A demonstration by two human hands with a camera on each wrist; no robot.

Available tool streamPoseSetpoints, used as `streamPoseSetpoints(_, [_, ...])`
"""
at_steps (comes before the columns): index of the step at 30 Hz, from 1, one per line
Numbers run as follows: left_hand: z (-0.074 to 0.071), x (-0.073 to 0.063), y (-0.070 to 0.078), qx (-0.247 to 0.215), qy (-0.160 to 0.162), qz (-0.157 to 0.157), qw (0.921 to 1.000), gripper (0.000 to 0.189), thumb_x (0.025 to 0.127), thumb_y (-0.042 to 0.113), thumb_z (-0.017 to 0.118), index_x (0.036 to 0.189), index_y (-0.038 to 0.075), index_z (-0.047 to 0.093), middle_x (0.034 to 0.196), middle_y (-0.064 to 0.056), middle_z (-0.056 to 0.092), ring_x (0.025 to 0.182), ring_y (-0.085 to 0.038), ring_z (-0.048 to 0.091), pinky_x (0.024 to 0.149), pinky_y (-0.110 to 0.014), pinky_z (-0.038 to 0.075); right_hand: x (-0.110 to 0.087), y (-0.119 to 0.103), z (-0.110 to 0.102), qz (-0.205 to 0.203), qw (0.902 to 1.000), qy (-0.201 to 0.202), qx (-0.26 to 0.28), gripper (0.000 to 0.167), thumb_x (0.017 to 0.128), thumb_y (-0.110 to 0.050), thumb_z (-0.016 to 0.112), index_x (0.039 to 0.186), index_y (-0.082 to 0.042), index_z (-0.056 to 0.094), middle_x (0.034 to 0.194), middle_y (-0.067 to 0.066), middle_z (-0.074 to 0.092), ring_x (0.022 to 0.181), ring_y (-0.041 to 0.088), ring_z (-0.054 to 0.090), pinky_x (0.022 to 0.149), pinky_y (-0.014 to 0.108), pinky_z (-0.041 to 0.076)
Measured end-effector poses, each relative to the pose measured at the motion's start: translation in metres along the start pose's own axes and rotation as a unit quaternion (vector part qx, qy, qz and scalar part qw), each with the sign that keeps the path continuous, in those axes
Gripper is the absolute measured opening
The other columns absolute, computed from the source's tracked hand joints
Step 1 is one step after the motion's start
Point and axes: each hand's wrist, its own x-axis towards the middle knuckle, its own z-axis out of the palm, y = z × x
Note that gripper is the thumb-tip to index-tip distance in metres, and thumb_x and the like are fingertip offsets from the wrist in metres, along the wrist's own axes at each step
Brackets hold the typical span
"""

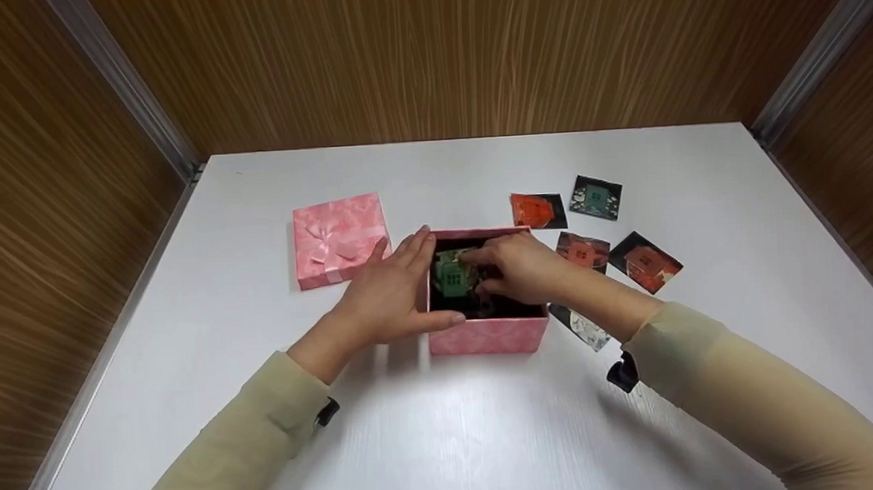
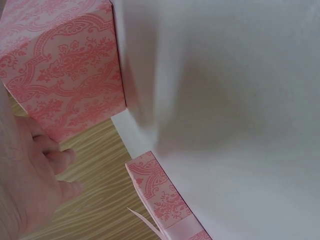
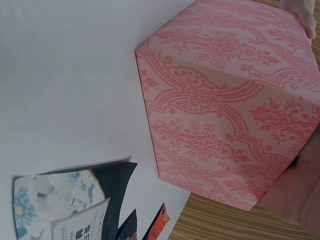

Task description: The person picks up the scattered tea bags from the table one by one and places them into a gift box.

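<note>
A pink patterned gift box (image 1: 490, 337) stands uncovered, its dark inside facing up. My left hand (image 1: 387, 296) rests against its left side, fingers straight near the back corner and thumb along the front rim. In the left wrist view, the fingers (image 2: 60, 160) extend past the box wall (image 2: 75, 70). My right hand (image 1: 523, 266) reaches in over the right side, index finger and thumb at the right edge of a green tea packet (image 1: 453, 278). The right wrist view shows the box's outer wall (image 3: 210, 125), which hides those fingertips.
The pink lid (image 1: 339, 242) with a ribbon bow lies left of the box. Several tea packets are spread to the right, including an orange one (image 1: 535, 210), a dark green one (image 1: 596, 197) and a white floral one (image 3: 65, 205). Wood-grain panels (image 1: 456, 57) border the white table (image 1: 446, 424).
</note>
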Motion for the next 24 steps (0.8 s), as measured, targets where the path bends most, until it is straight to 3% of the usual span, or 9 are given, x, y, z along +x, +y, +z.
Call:
streamPoseSetpoints(12, [0.0,-0.001,0.0,-0.009,0.003,0.005,0.9999,0.126,0.087,0.094,0.041,0.169,0.002,0.014,0.177,-0.013,0.011,0.162,-0.024,0.016,0.13,-0.054,0.009,-0.007,0.002,-0.011,0.002,0.9999,0.0,0.014,0.044,0.095,-0.012,0.08,0.135,0.002,0.07,0.114,0.018,0.077,0.101,0.03,0.073,0.095,0.05,0.059])
streamPoseSetpoints(17, [0.0,-0.001,0.0,-0.016,0.004,0.004,0.9999,0.125,0.088,0.093,0.042,0.169,0.002,0.014,0.177,-0.013,0.012,0.162,-0.024,0.017,0.13,-0.054,0.01,-0.016,0.003,-0.022,0.006,0.999,0.029,0.035,0.046,0.097,-0.011,0.079,0.14,0.002,0.067,0.125,0.019,0.075,0.113,0.033,0.072,0.1,0.052,0.057])
streamPoseSetpoints(24, [0.0,0.0,0.0,-0.013,-0.002,0.0,0.9999,0.126,0.087,0.094,0.042,0.17,0.003,0.013,0.177,-0.012,0.01,0.162,-0.024,0.015,0.13,-0.055,0.01,-0.039,0.01,-0.043,0.015,0.9938,0.085,0.07,0.045,0.1,-0.014,0.076,0.143,-0.003,0.067,0.12,0.014,0.077,0.112,0.028,0.073,0.096,0.051,0.057])
